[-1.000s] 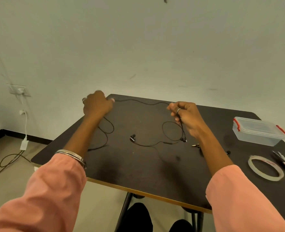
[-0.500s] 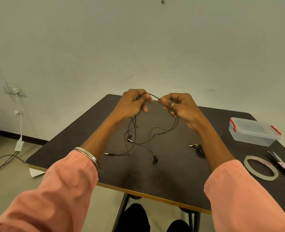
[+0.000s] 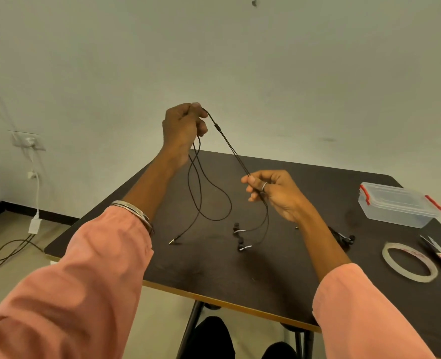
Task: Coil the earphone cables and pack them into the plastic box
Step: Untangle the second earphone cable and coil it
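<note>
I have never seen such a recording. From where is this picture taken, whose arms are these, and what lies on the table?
The camera sits on a person's head and looks down, so the arms in pink sleeves are their own. The raised left hand and lower right hand stretch a thin black earphone cable between them; its earbuds hang near the dark table. On the table lie a closed clear plastic box with red clips, a ring of clear tape and, partly hidden, a second black earphone.
</note>
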Tool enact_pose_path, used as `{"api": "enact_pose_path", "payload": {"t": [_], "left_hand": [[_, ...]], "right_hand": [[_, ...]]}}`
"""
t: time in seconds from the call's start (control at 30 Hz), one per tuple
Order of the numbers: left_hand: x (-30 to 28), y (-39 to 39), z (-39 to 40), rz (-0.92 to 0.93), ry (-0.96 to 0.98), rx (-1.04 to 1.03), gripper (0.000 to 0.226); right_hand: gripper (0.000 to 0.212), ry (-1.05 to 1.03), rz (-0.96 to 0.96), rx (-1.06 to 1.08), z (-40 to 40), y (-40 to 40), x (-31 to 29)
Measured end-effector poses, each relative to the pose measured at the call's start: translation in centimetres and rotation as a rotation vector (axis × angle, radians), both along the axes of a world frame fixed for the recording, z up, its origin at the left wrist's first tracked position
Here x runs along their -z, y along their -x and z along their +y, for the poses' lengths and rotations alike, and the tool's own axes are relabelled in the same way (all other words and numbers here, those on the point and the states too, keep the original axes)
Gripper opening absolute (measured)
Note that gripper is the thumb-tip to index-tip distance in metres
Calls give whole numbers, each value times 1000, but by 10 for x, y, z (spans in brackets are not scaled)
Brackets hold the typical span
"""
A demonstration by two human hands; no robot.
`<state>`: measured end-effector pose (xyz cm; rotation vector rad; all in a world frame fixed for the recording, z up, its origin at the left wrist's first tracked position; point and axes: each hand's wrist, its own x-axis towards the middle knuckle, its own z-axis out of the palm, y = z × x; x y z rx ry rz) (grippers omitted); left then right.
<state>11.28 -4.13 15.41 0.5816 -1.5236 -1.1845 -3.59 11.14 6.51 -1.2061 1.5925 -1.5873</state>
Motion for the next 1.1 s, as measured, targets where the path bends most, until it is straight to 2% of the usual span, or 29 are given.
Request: {"api": "enact_pose_path", "payload": {"t": [0.17, 0.27, 0.37, 0.43, 0.53, 0.6, 0.67, 0.73, 0.8, 0.87, 0.97, 1.03, 1.1], "left_hand": [[-5, 0, -15, 110, -173, -66, 29], [-2, 1, -21, 112, -176, -75, 29], [6, 2, -21, 99, -171, -89, 30], [12, 3, -23, 68, -155, -96, 30], [20, 6, -24, -48, -113, -64, 28], [25, 9, -22, -143, -82, -18, 28], [34, 14, -20, -235, -40, 38, 26], [45, 19, -17, -315, 24, 113, 24], [58, 25, -13, -409, 93, 187, 22], [69, 32, -6, -504, 168, 234, 20], [84, 44, 4, -579, 288, 245, 20], [93, 49, 9, -573, 338, 242, 17], [102, 53, 11, -547, 335, 246, 12]], "right_hand": [[15, -108, 51, -29, 3, 10, 11], [16, -166, 136, -29, 1, 18, 12], [18, -39, 162, 238, -8, 30, 6], [15, 132, 28, 456, -12, 42, 1], [8, 284, -127, 600, -17, 53, -6], [9, 216, -55, 675, -17, 56, -4], [12, 10, 114, 712, -14, 57, 3], [21, -206, 229, 690, -11, 57, 11], [39, -310, 332, 618, -9, 53, 15], [51, -242, 374, 505, -10, 42, 14], [46, -38, 224, 252, -16, 24, 11], [47, -52, 214, 150, -23, 17, 17], [38, -90, 311, 161, -28, 17, 27]]}}
